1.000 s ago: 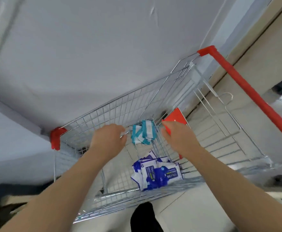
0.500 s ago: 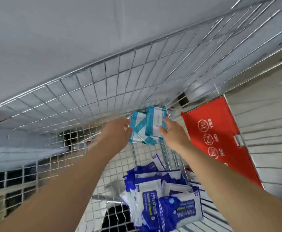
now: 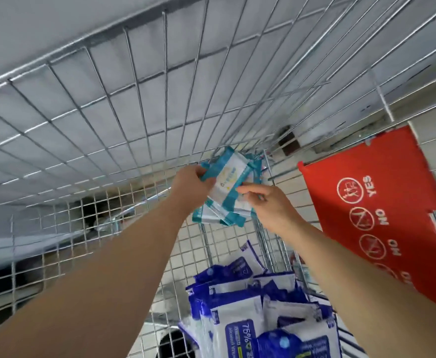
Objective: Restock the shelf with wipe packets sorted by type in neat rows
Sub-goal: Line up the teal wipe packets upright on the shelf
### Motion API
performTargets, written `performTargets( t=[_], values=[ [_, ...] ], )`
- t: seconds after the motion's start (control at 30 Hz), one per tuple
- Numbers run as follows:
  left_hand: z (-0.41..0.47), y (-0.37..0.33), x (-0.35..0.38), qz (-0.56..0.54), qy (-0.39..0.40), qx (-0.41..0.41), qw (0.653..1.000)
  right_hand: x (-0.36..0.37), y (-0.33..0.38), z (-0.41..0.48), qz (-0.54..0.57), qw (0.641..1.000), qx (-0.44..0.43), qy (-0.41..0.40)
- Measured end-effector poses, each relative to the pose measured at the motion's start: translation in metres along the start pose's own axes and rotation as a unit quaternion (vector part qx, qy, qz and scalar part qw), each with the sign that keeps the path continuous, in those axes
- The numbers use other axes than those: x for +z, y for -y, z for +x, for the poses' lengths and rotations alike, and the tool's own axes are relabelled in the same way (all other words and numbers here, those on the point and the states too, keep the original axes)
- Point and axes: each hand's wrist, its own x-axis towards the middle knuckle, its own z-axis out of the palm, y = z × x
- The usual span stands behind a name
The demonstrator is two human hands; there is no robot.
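**Teal packets gathered in both hands at the cart's far corner**

A second ago the hands were only reaching in, seen from farther back with the whole cart in frame. Half a second ago they closed on either side of the bundle. Now the view is lower and closer, and the teal packets (image 3: 228, 180) are up off the cart floor, fanned and tilted.

The left hand (image 3: 192, 183) pinches their upper left edge. The right hand (image 3: 273, 206) has thumb and fingers curled onto the lower right edge. Both grips are grasping the bundle; neither is released. The topmost packet has slid askew over the ones beneath, so the stack looks loose.

For the task, this reads as one type being picked out on its own. The blue packets (image 3: 240, 329) lie in a separate heap lower down and nearer the person, untouched. The shelf is not in view, so placing has not begun.

Room is tight where the bundle sits. The wire wall (image 3: 134, 104) slopes close behind and to the left, and its corner with the far wall is just behind the packets. The red seat flap (image 3: 367, 202) stands to the right, near the right wrist. The free way out looks to be upward and back toward the person, between the forearms and over the blue heap. Squaring the stack first would probably keep the skewed top packet from catching a wire or slipping off.
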Motion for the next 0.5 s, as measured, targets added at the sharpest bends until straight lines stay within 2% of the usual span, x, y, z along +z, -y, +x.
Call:
performTargets(
  t=[0.1, 0.2, 0.37, 0.5],
  values=[
    [-0.002, 0.006, -0.005, 0.015, 0.004, -0.037, 0.999, -0.007, 0.003, 0.001, 0.040, 0.998, 0.040, -0.042],
    [-0.006, 0.011, -0.006, 0.006, 0.025, -0.074, 0.997, -0.006, 0.004, 0.004, 0.057, 0.995, 0.075, -0.032],
    [-0.002, 0.011, -0.004, -0.068, 0.027, -0.053, 0.996, 0.008, -0.001, 0.009, 0.103, 0.992, 0.077, -0.005],
    [0.003, 0.015, -0.008, -0.057, 0.030, -0.075, 0.995, 0.006, -0.001, 0.007, 0.177, 0.981, 0.080, 0.019]
  ],
)
